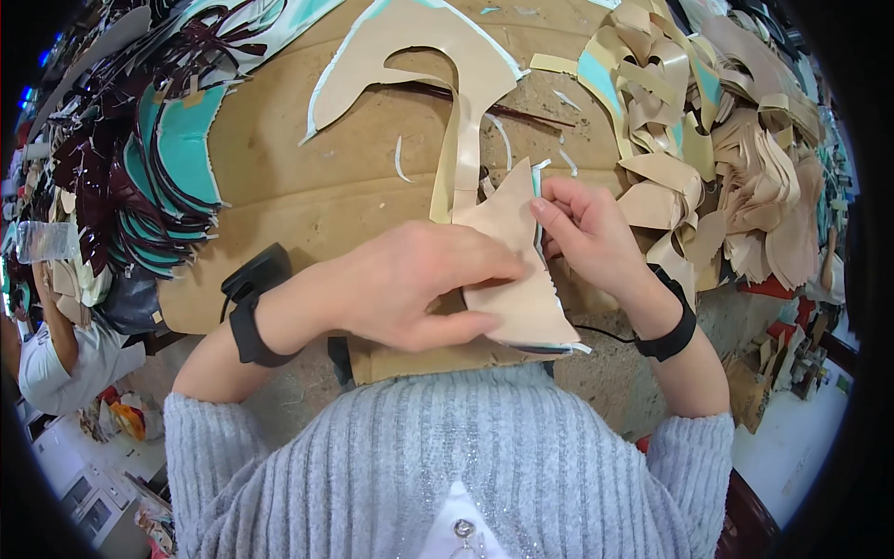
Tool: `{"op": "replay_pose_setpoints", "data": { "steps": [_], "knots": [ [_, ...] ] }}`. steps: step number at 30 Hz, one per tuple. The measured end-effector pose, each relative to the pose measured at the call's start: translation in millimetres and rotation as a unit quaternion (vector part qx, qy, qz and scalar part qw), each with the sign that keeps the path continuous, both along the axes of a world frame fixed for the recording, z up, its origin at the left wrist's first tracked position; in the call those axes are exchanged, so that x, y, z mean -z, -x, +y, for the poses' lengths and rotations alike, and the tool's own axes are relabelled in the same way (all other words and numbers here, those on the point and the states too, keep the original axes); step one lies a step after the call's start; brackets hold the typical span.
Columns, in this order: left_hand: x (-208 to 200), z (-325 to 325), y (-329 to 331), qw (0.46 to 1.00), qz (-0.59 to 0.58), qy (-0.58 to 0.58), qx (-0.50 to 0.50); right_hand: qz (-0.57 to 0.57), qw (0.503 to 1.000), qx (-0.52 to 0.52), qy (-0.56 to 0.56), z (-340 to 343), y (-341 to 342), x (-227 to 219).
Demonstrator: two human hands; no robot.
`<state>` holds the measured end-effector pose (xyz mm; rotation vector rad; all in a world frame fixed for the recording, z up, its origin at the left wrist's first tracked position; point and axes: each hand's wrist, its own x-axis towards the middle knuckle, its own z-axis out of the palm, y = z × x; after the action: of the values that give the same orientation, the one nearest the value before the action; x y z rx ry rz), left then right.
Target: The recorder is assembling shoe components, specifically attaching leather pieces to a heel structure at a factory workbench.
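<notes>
A beige leather-like cut piece [518, 312] lies in front of me at the near edge of the cardboard, with a white and teal edging along its right side and lower edge. My left hand [419, 284] rests on top of it, fingers and thumb stretched apart and pressing on its surface. At the upper right edge, my right hand [587, 224] is closed, thumb and fingertips pinching the piece's border; the other fingers curl beneath. Beyond my hands lies a larger curved beige piece [410, 28] with white-edged sides, its narrow strip reaching down to the piece I handle.
Brown cardboard [279, 140] covers the work surface, with white trimmings scattered on it. Teal and dark red cut pieces [186, 140] pile up at the left. Stacked beige pieces [759, 186] and curled strips [652, 84] crowd the right. Another person's white sleeve [60, 368] shows far left.
</notes>
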<state>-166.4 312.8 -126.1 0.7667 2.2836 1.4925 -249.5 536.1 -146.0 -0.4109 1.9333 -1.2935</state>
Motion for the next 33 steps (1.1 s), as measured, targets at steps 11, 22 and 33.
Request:
{"op": "replay_pose_setpoints", "data": {
  "steps": [11,22,33],
  "knots": [
    [-6.1,-6.2,1.4,0.997,-0.032,-0.038,0.058,0.045,0.999,0.028,-0.006,-7.8,-2.7,-1.2],
    [-8.3,-10.6,5.6,0.979,-0.199,-0.041,0.009,0.090,0.995,-0.018,-0.025,-5.7,-2.2,-1.3],
    [-2.0,0.5,-0.2,0.997,-0.049,0.047,0.035,0.137,0.990,-0.002,-0.018,-8.0,-3.4,-1.1]
  ]
}}
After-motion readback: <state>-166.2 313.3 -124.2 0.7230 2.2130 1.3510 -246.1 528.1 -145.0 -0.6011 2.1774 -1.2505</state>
